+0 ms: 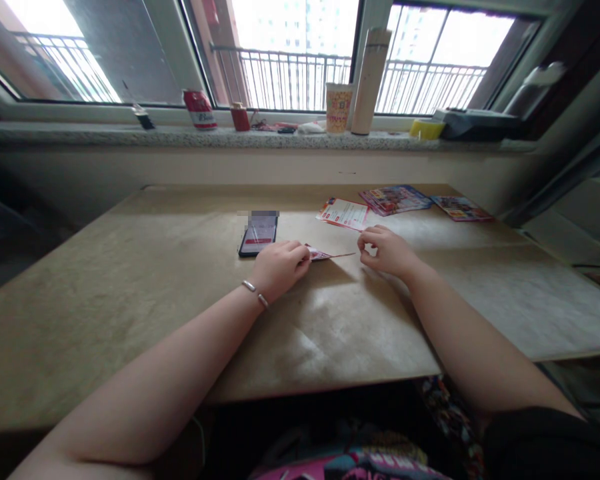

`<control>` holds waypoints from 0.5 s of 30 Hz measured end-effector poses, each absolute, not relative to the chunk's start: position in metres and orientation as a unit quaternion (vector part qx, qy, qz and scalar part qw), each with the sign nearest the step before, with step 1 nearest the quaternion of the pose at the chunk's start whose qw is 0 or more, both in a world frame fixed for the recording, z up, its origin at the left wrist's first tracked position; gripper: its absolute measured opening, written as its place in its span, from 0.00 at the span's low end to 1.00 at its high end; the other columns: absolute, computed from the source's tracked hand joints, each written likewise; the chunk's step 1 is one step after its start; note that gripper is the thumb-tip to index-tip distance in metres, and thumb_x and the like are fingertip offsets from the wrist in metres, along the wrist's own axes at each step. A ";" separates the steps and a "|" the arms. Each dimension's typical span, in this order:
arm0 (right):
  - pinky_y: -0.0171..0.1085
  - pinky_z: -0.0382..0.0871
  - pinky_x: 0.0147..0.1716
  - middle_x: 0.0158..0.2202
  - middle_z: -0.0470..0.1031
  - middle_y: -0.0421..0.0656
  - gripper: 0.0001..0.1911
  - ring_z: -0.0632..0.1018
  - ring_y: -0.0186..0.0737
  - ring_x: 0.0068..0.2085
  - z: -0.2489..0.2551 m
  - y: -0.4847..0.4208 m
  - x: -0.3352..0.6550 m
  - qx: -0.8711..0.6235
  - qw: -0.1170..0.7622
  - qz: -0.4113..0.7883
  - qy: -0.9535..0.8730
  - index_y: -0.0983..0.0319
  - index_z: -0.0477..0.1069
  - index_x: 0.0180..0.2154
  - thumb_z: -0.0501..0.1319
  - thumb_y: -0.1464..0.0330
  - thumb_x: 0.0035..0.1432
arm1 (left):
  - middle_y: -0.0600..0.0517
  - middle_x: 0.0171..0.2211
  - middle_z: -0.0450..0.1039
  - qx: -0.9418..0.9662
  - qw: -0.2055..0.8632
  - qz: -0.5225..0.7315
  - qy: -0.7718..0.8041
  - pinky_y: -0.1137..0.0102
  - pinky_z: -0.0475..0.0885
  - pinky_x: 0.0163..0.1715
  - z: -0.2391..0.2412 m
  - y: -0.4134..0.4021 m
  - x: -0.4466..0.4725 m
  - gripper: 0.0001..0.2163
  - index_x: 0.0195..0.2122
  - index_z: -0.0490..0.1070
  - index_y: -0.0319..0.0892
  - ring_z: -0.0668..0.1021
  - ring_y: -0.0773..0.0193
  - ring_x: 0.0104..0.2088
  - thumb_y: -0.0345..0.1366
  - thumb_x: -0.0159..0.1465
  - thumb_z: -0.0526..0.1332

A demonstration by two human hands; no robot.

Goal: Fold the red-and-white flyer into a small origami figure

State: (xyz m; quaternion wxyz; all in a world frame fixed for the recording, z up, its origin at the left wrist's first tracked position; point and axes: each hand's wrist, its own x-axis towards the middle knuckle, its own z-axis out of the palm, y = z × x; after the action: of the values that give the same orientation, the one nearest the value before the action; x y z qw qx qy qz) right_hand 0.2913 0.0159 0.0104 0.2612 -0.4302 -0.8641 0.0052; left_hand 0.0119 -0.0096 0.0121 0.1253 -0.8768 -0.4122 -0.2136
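Note:
My left hand (280,265) rests on the brown table (130,293) with its fingers curled, pinching a small red and white paper packet (325,254). The packet's thin end sticks out to the right, toward my right hand (386,250). That hand has its fingers closed in a pinch just right of the paper's tip; whether it touches the tip I cannot make out. A silver bracelet (255,293) sits on my left wrist. Just beyond my left hand lies a black phone (259,233) with its screen lit.
A red and white leaflet (345,213) and two colourful booklets (394,199) (461,208) lie at the far right of the table. The windowsill holds a red can (199,109), a paper cup (339,107), a tall beige flask (371,72) and small clutter.

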 end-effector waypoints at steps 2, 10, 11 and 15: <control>0.37 0.65 0.36 0.31 0.73 0.43 0.04 0.71 0.41 0.37 0.009 0.017 0.291 -0.440 0.281 0.021 -0.853 0.60 0.69 0.28 0.58 0.73 0.47 | 0.50 0.32 0.76 -0.877 0.122 -0.221 -0.410 0.70 0.66 0.31 0.011 -0.009 0.011 0.08 0.32 0.73 0.42 0.75 0.63 0.32 0.35 0.64 0.56; 0.38 0.65 0.41 0.33 0.75 0.44 0.05 0.72 0.40 0.39 0.014 -0.002 0.258 -0.384 0.319 0.020 -0.866 0.60 0.72 0.33 0.58 0.69 0.57 | 0.49 0.33 0.75 -0.883 0.117 -0.228 -0.393 0.69 0.66 0.31 0.008 -0.010 0.019 0.07 0.33 0.72 0.42 0.75 0.63 0.32 0.35 0.64 0.56; 0.38 0.65 0.41 0.34 0.75 0.44 0.05 0.72 0.40 0.39 0.015 -0.005 0.252 -0.376 0.308 0.006 -0.874 0.60 0.73 0.33 0.59 0.67 0.57 | 0.49 0.33 0.75 -0.884 0.115 -0.226 -0.392 0.69 0.66 0.32 0.008 -0.010 0.021 0.07 0.33 0.72 0.41 0.75 0.63 0.32 0.35 0.64 0.56; 0.38 0.63 0.40 0.36 0.76 0.44 0.08 0.71 0.41 0.39 0.016 -0.013 0.237 -0.374 0.246 -0.045 -0.893 0.59 0.74 0.35 0.57 0.65 0.60 | 0.49 0.33 0.75 -0.890 0.117 -0.220 -0.381 0.69 0.67 0.33 0.008 -0.009 0.023 0.07 0.33 0.71 0.41 0.76 0.62 0.33 0.35 0.64 0.56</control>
State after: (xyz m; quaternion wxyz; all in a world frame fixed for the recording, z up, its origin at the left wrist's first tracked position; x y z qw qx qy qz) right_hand 0.2366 -0.0133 0.0157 0.2456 -0.3737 -0.8933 -0.0453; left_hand 0.0227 -0.0092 0.0083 0.1173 -0.8903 -0.3810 -0.2202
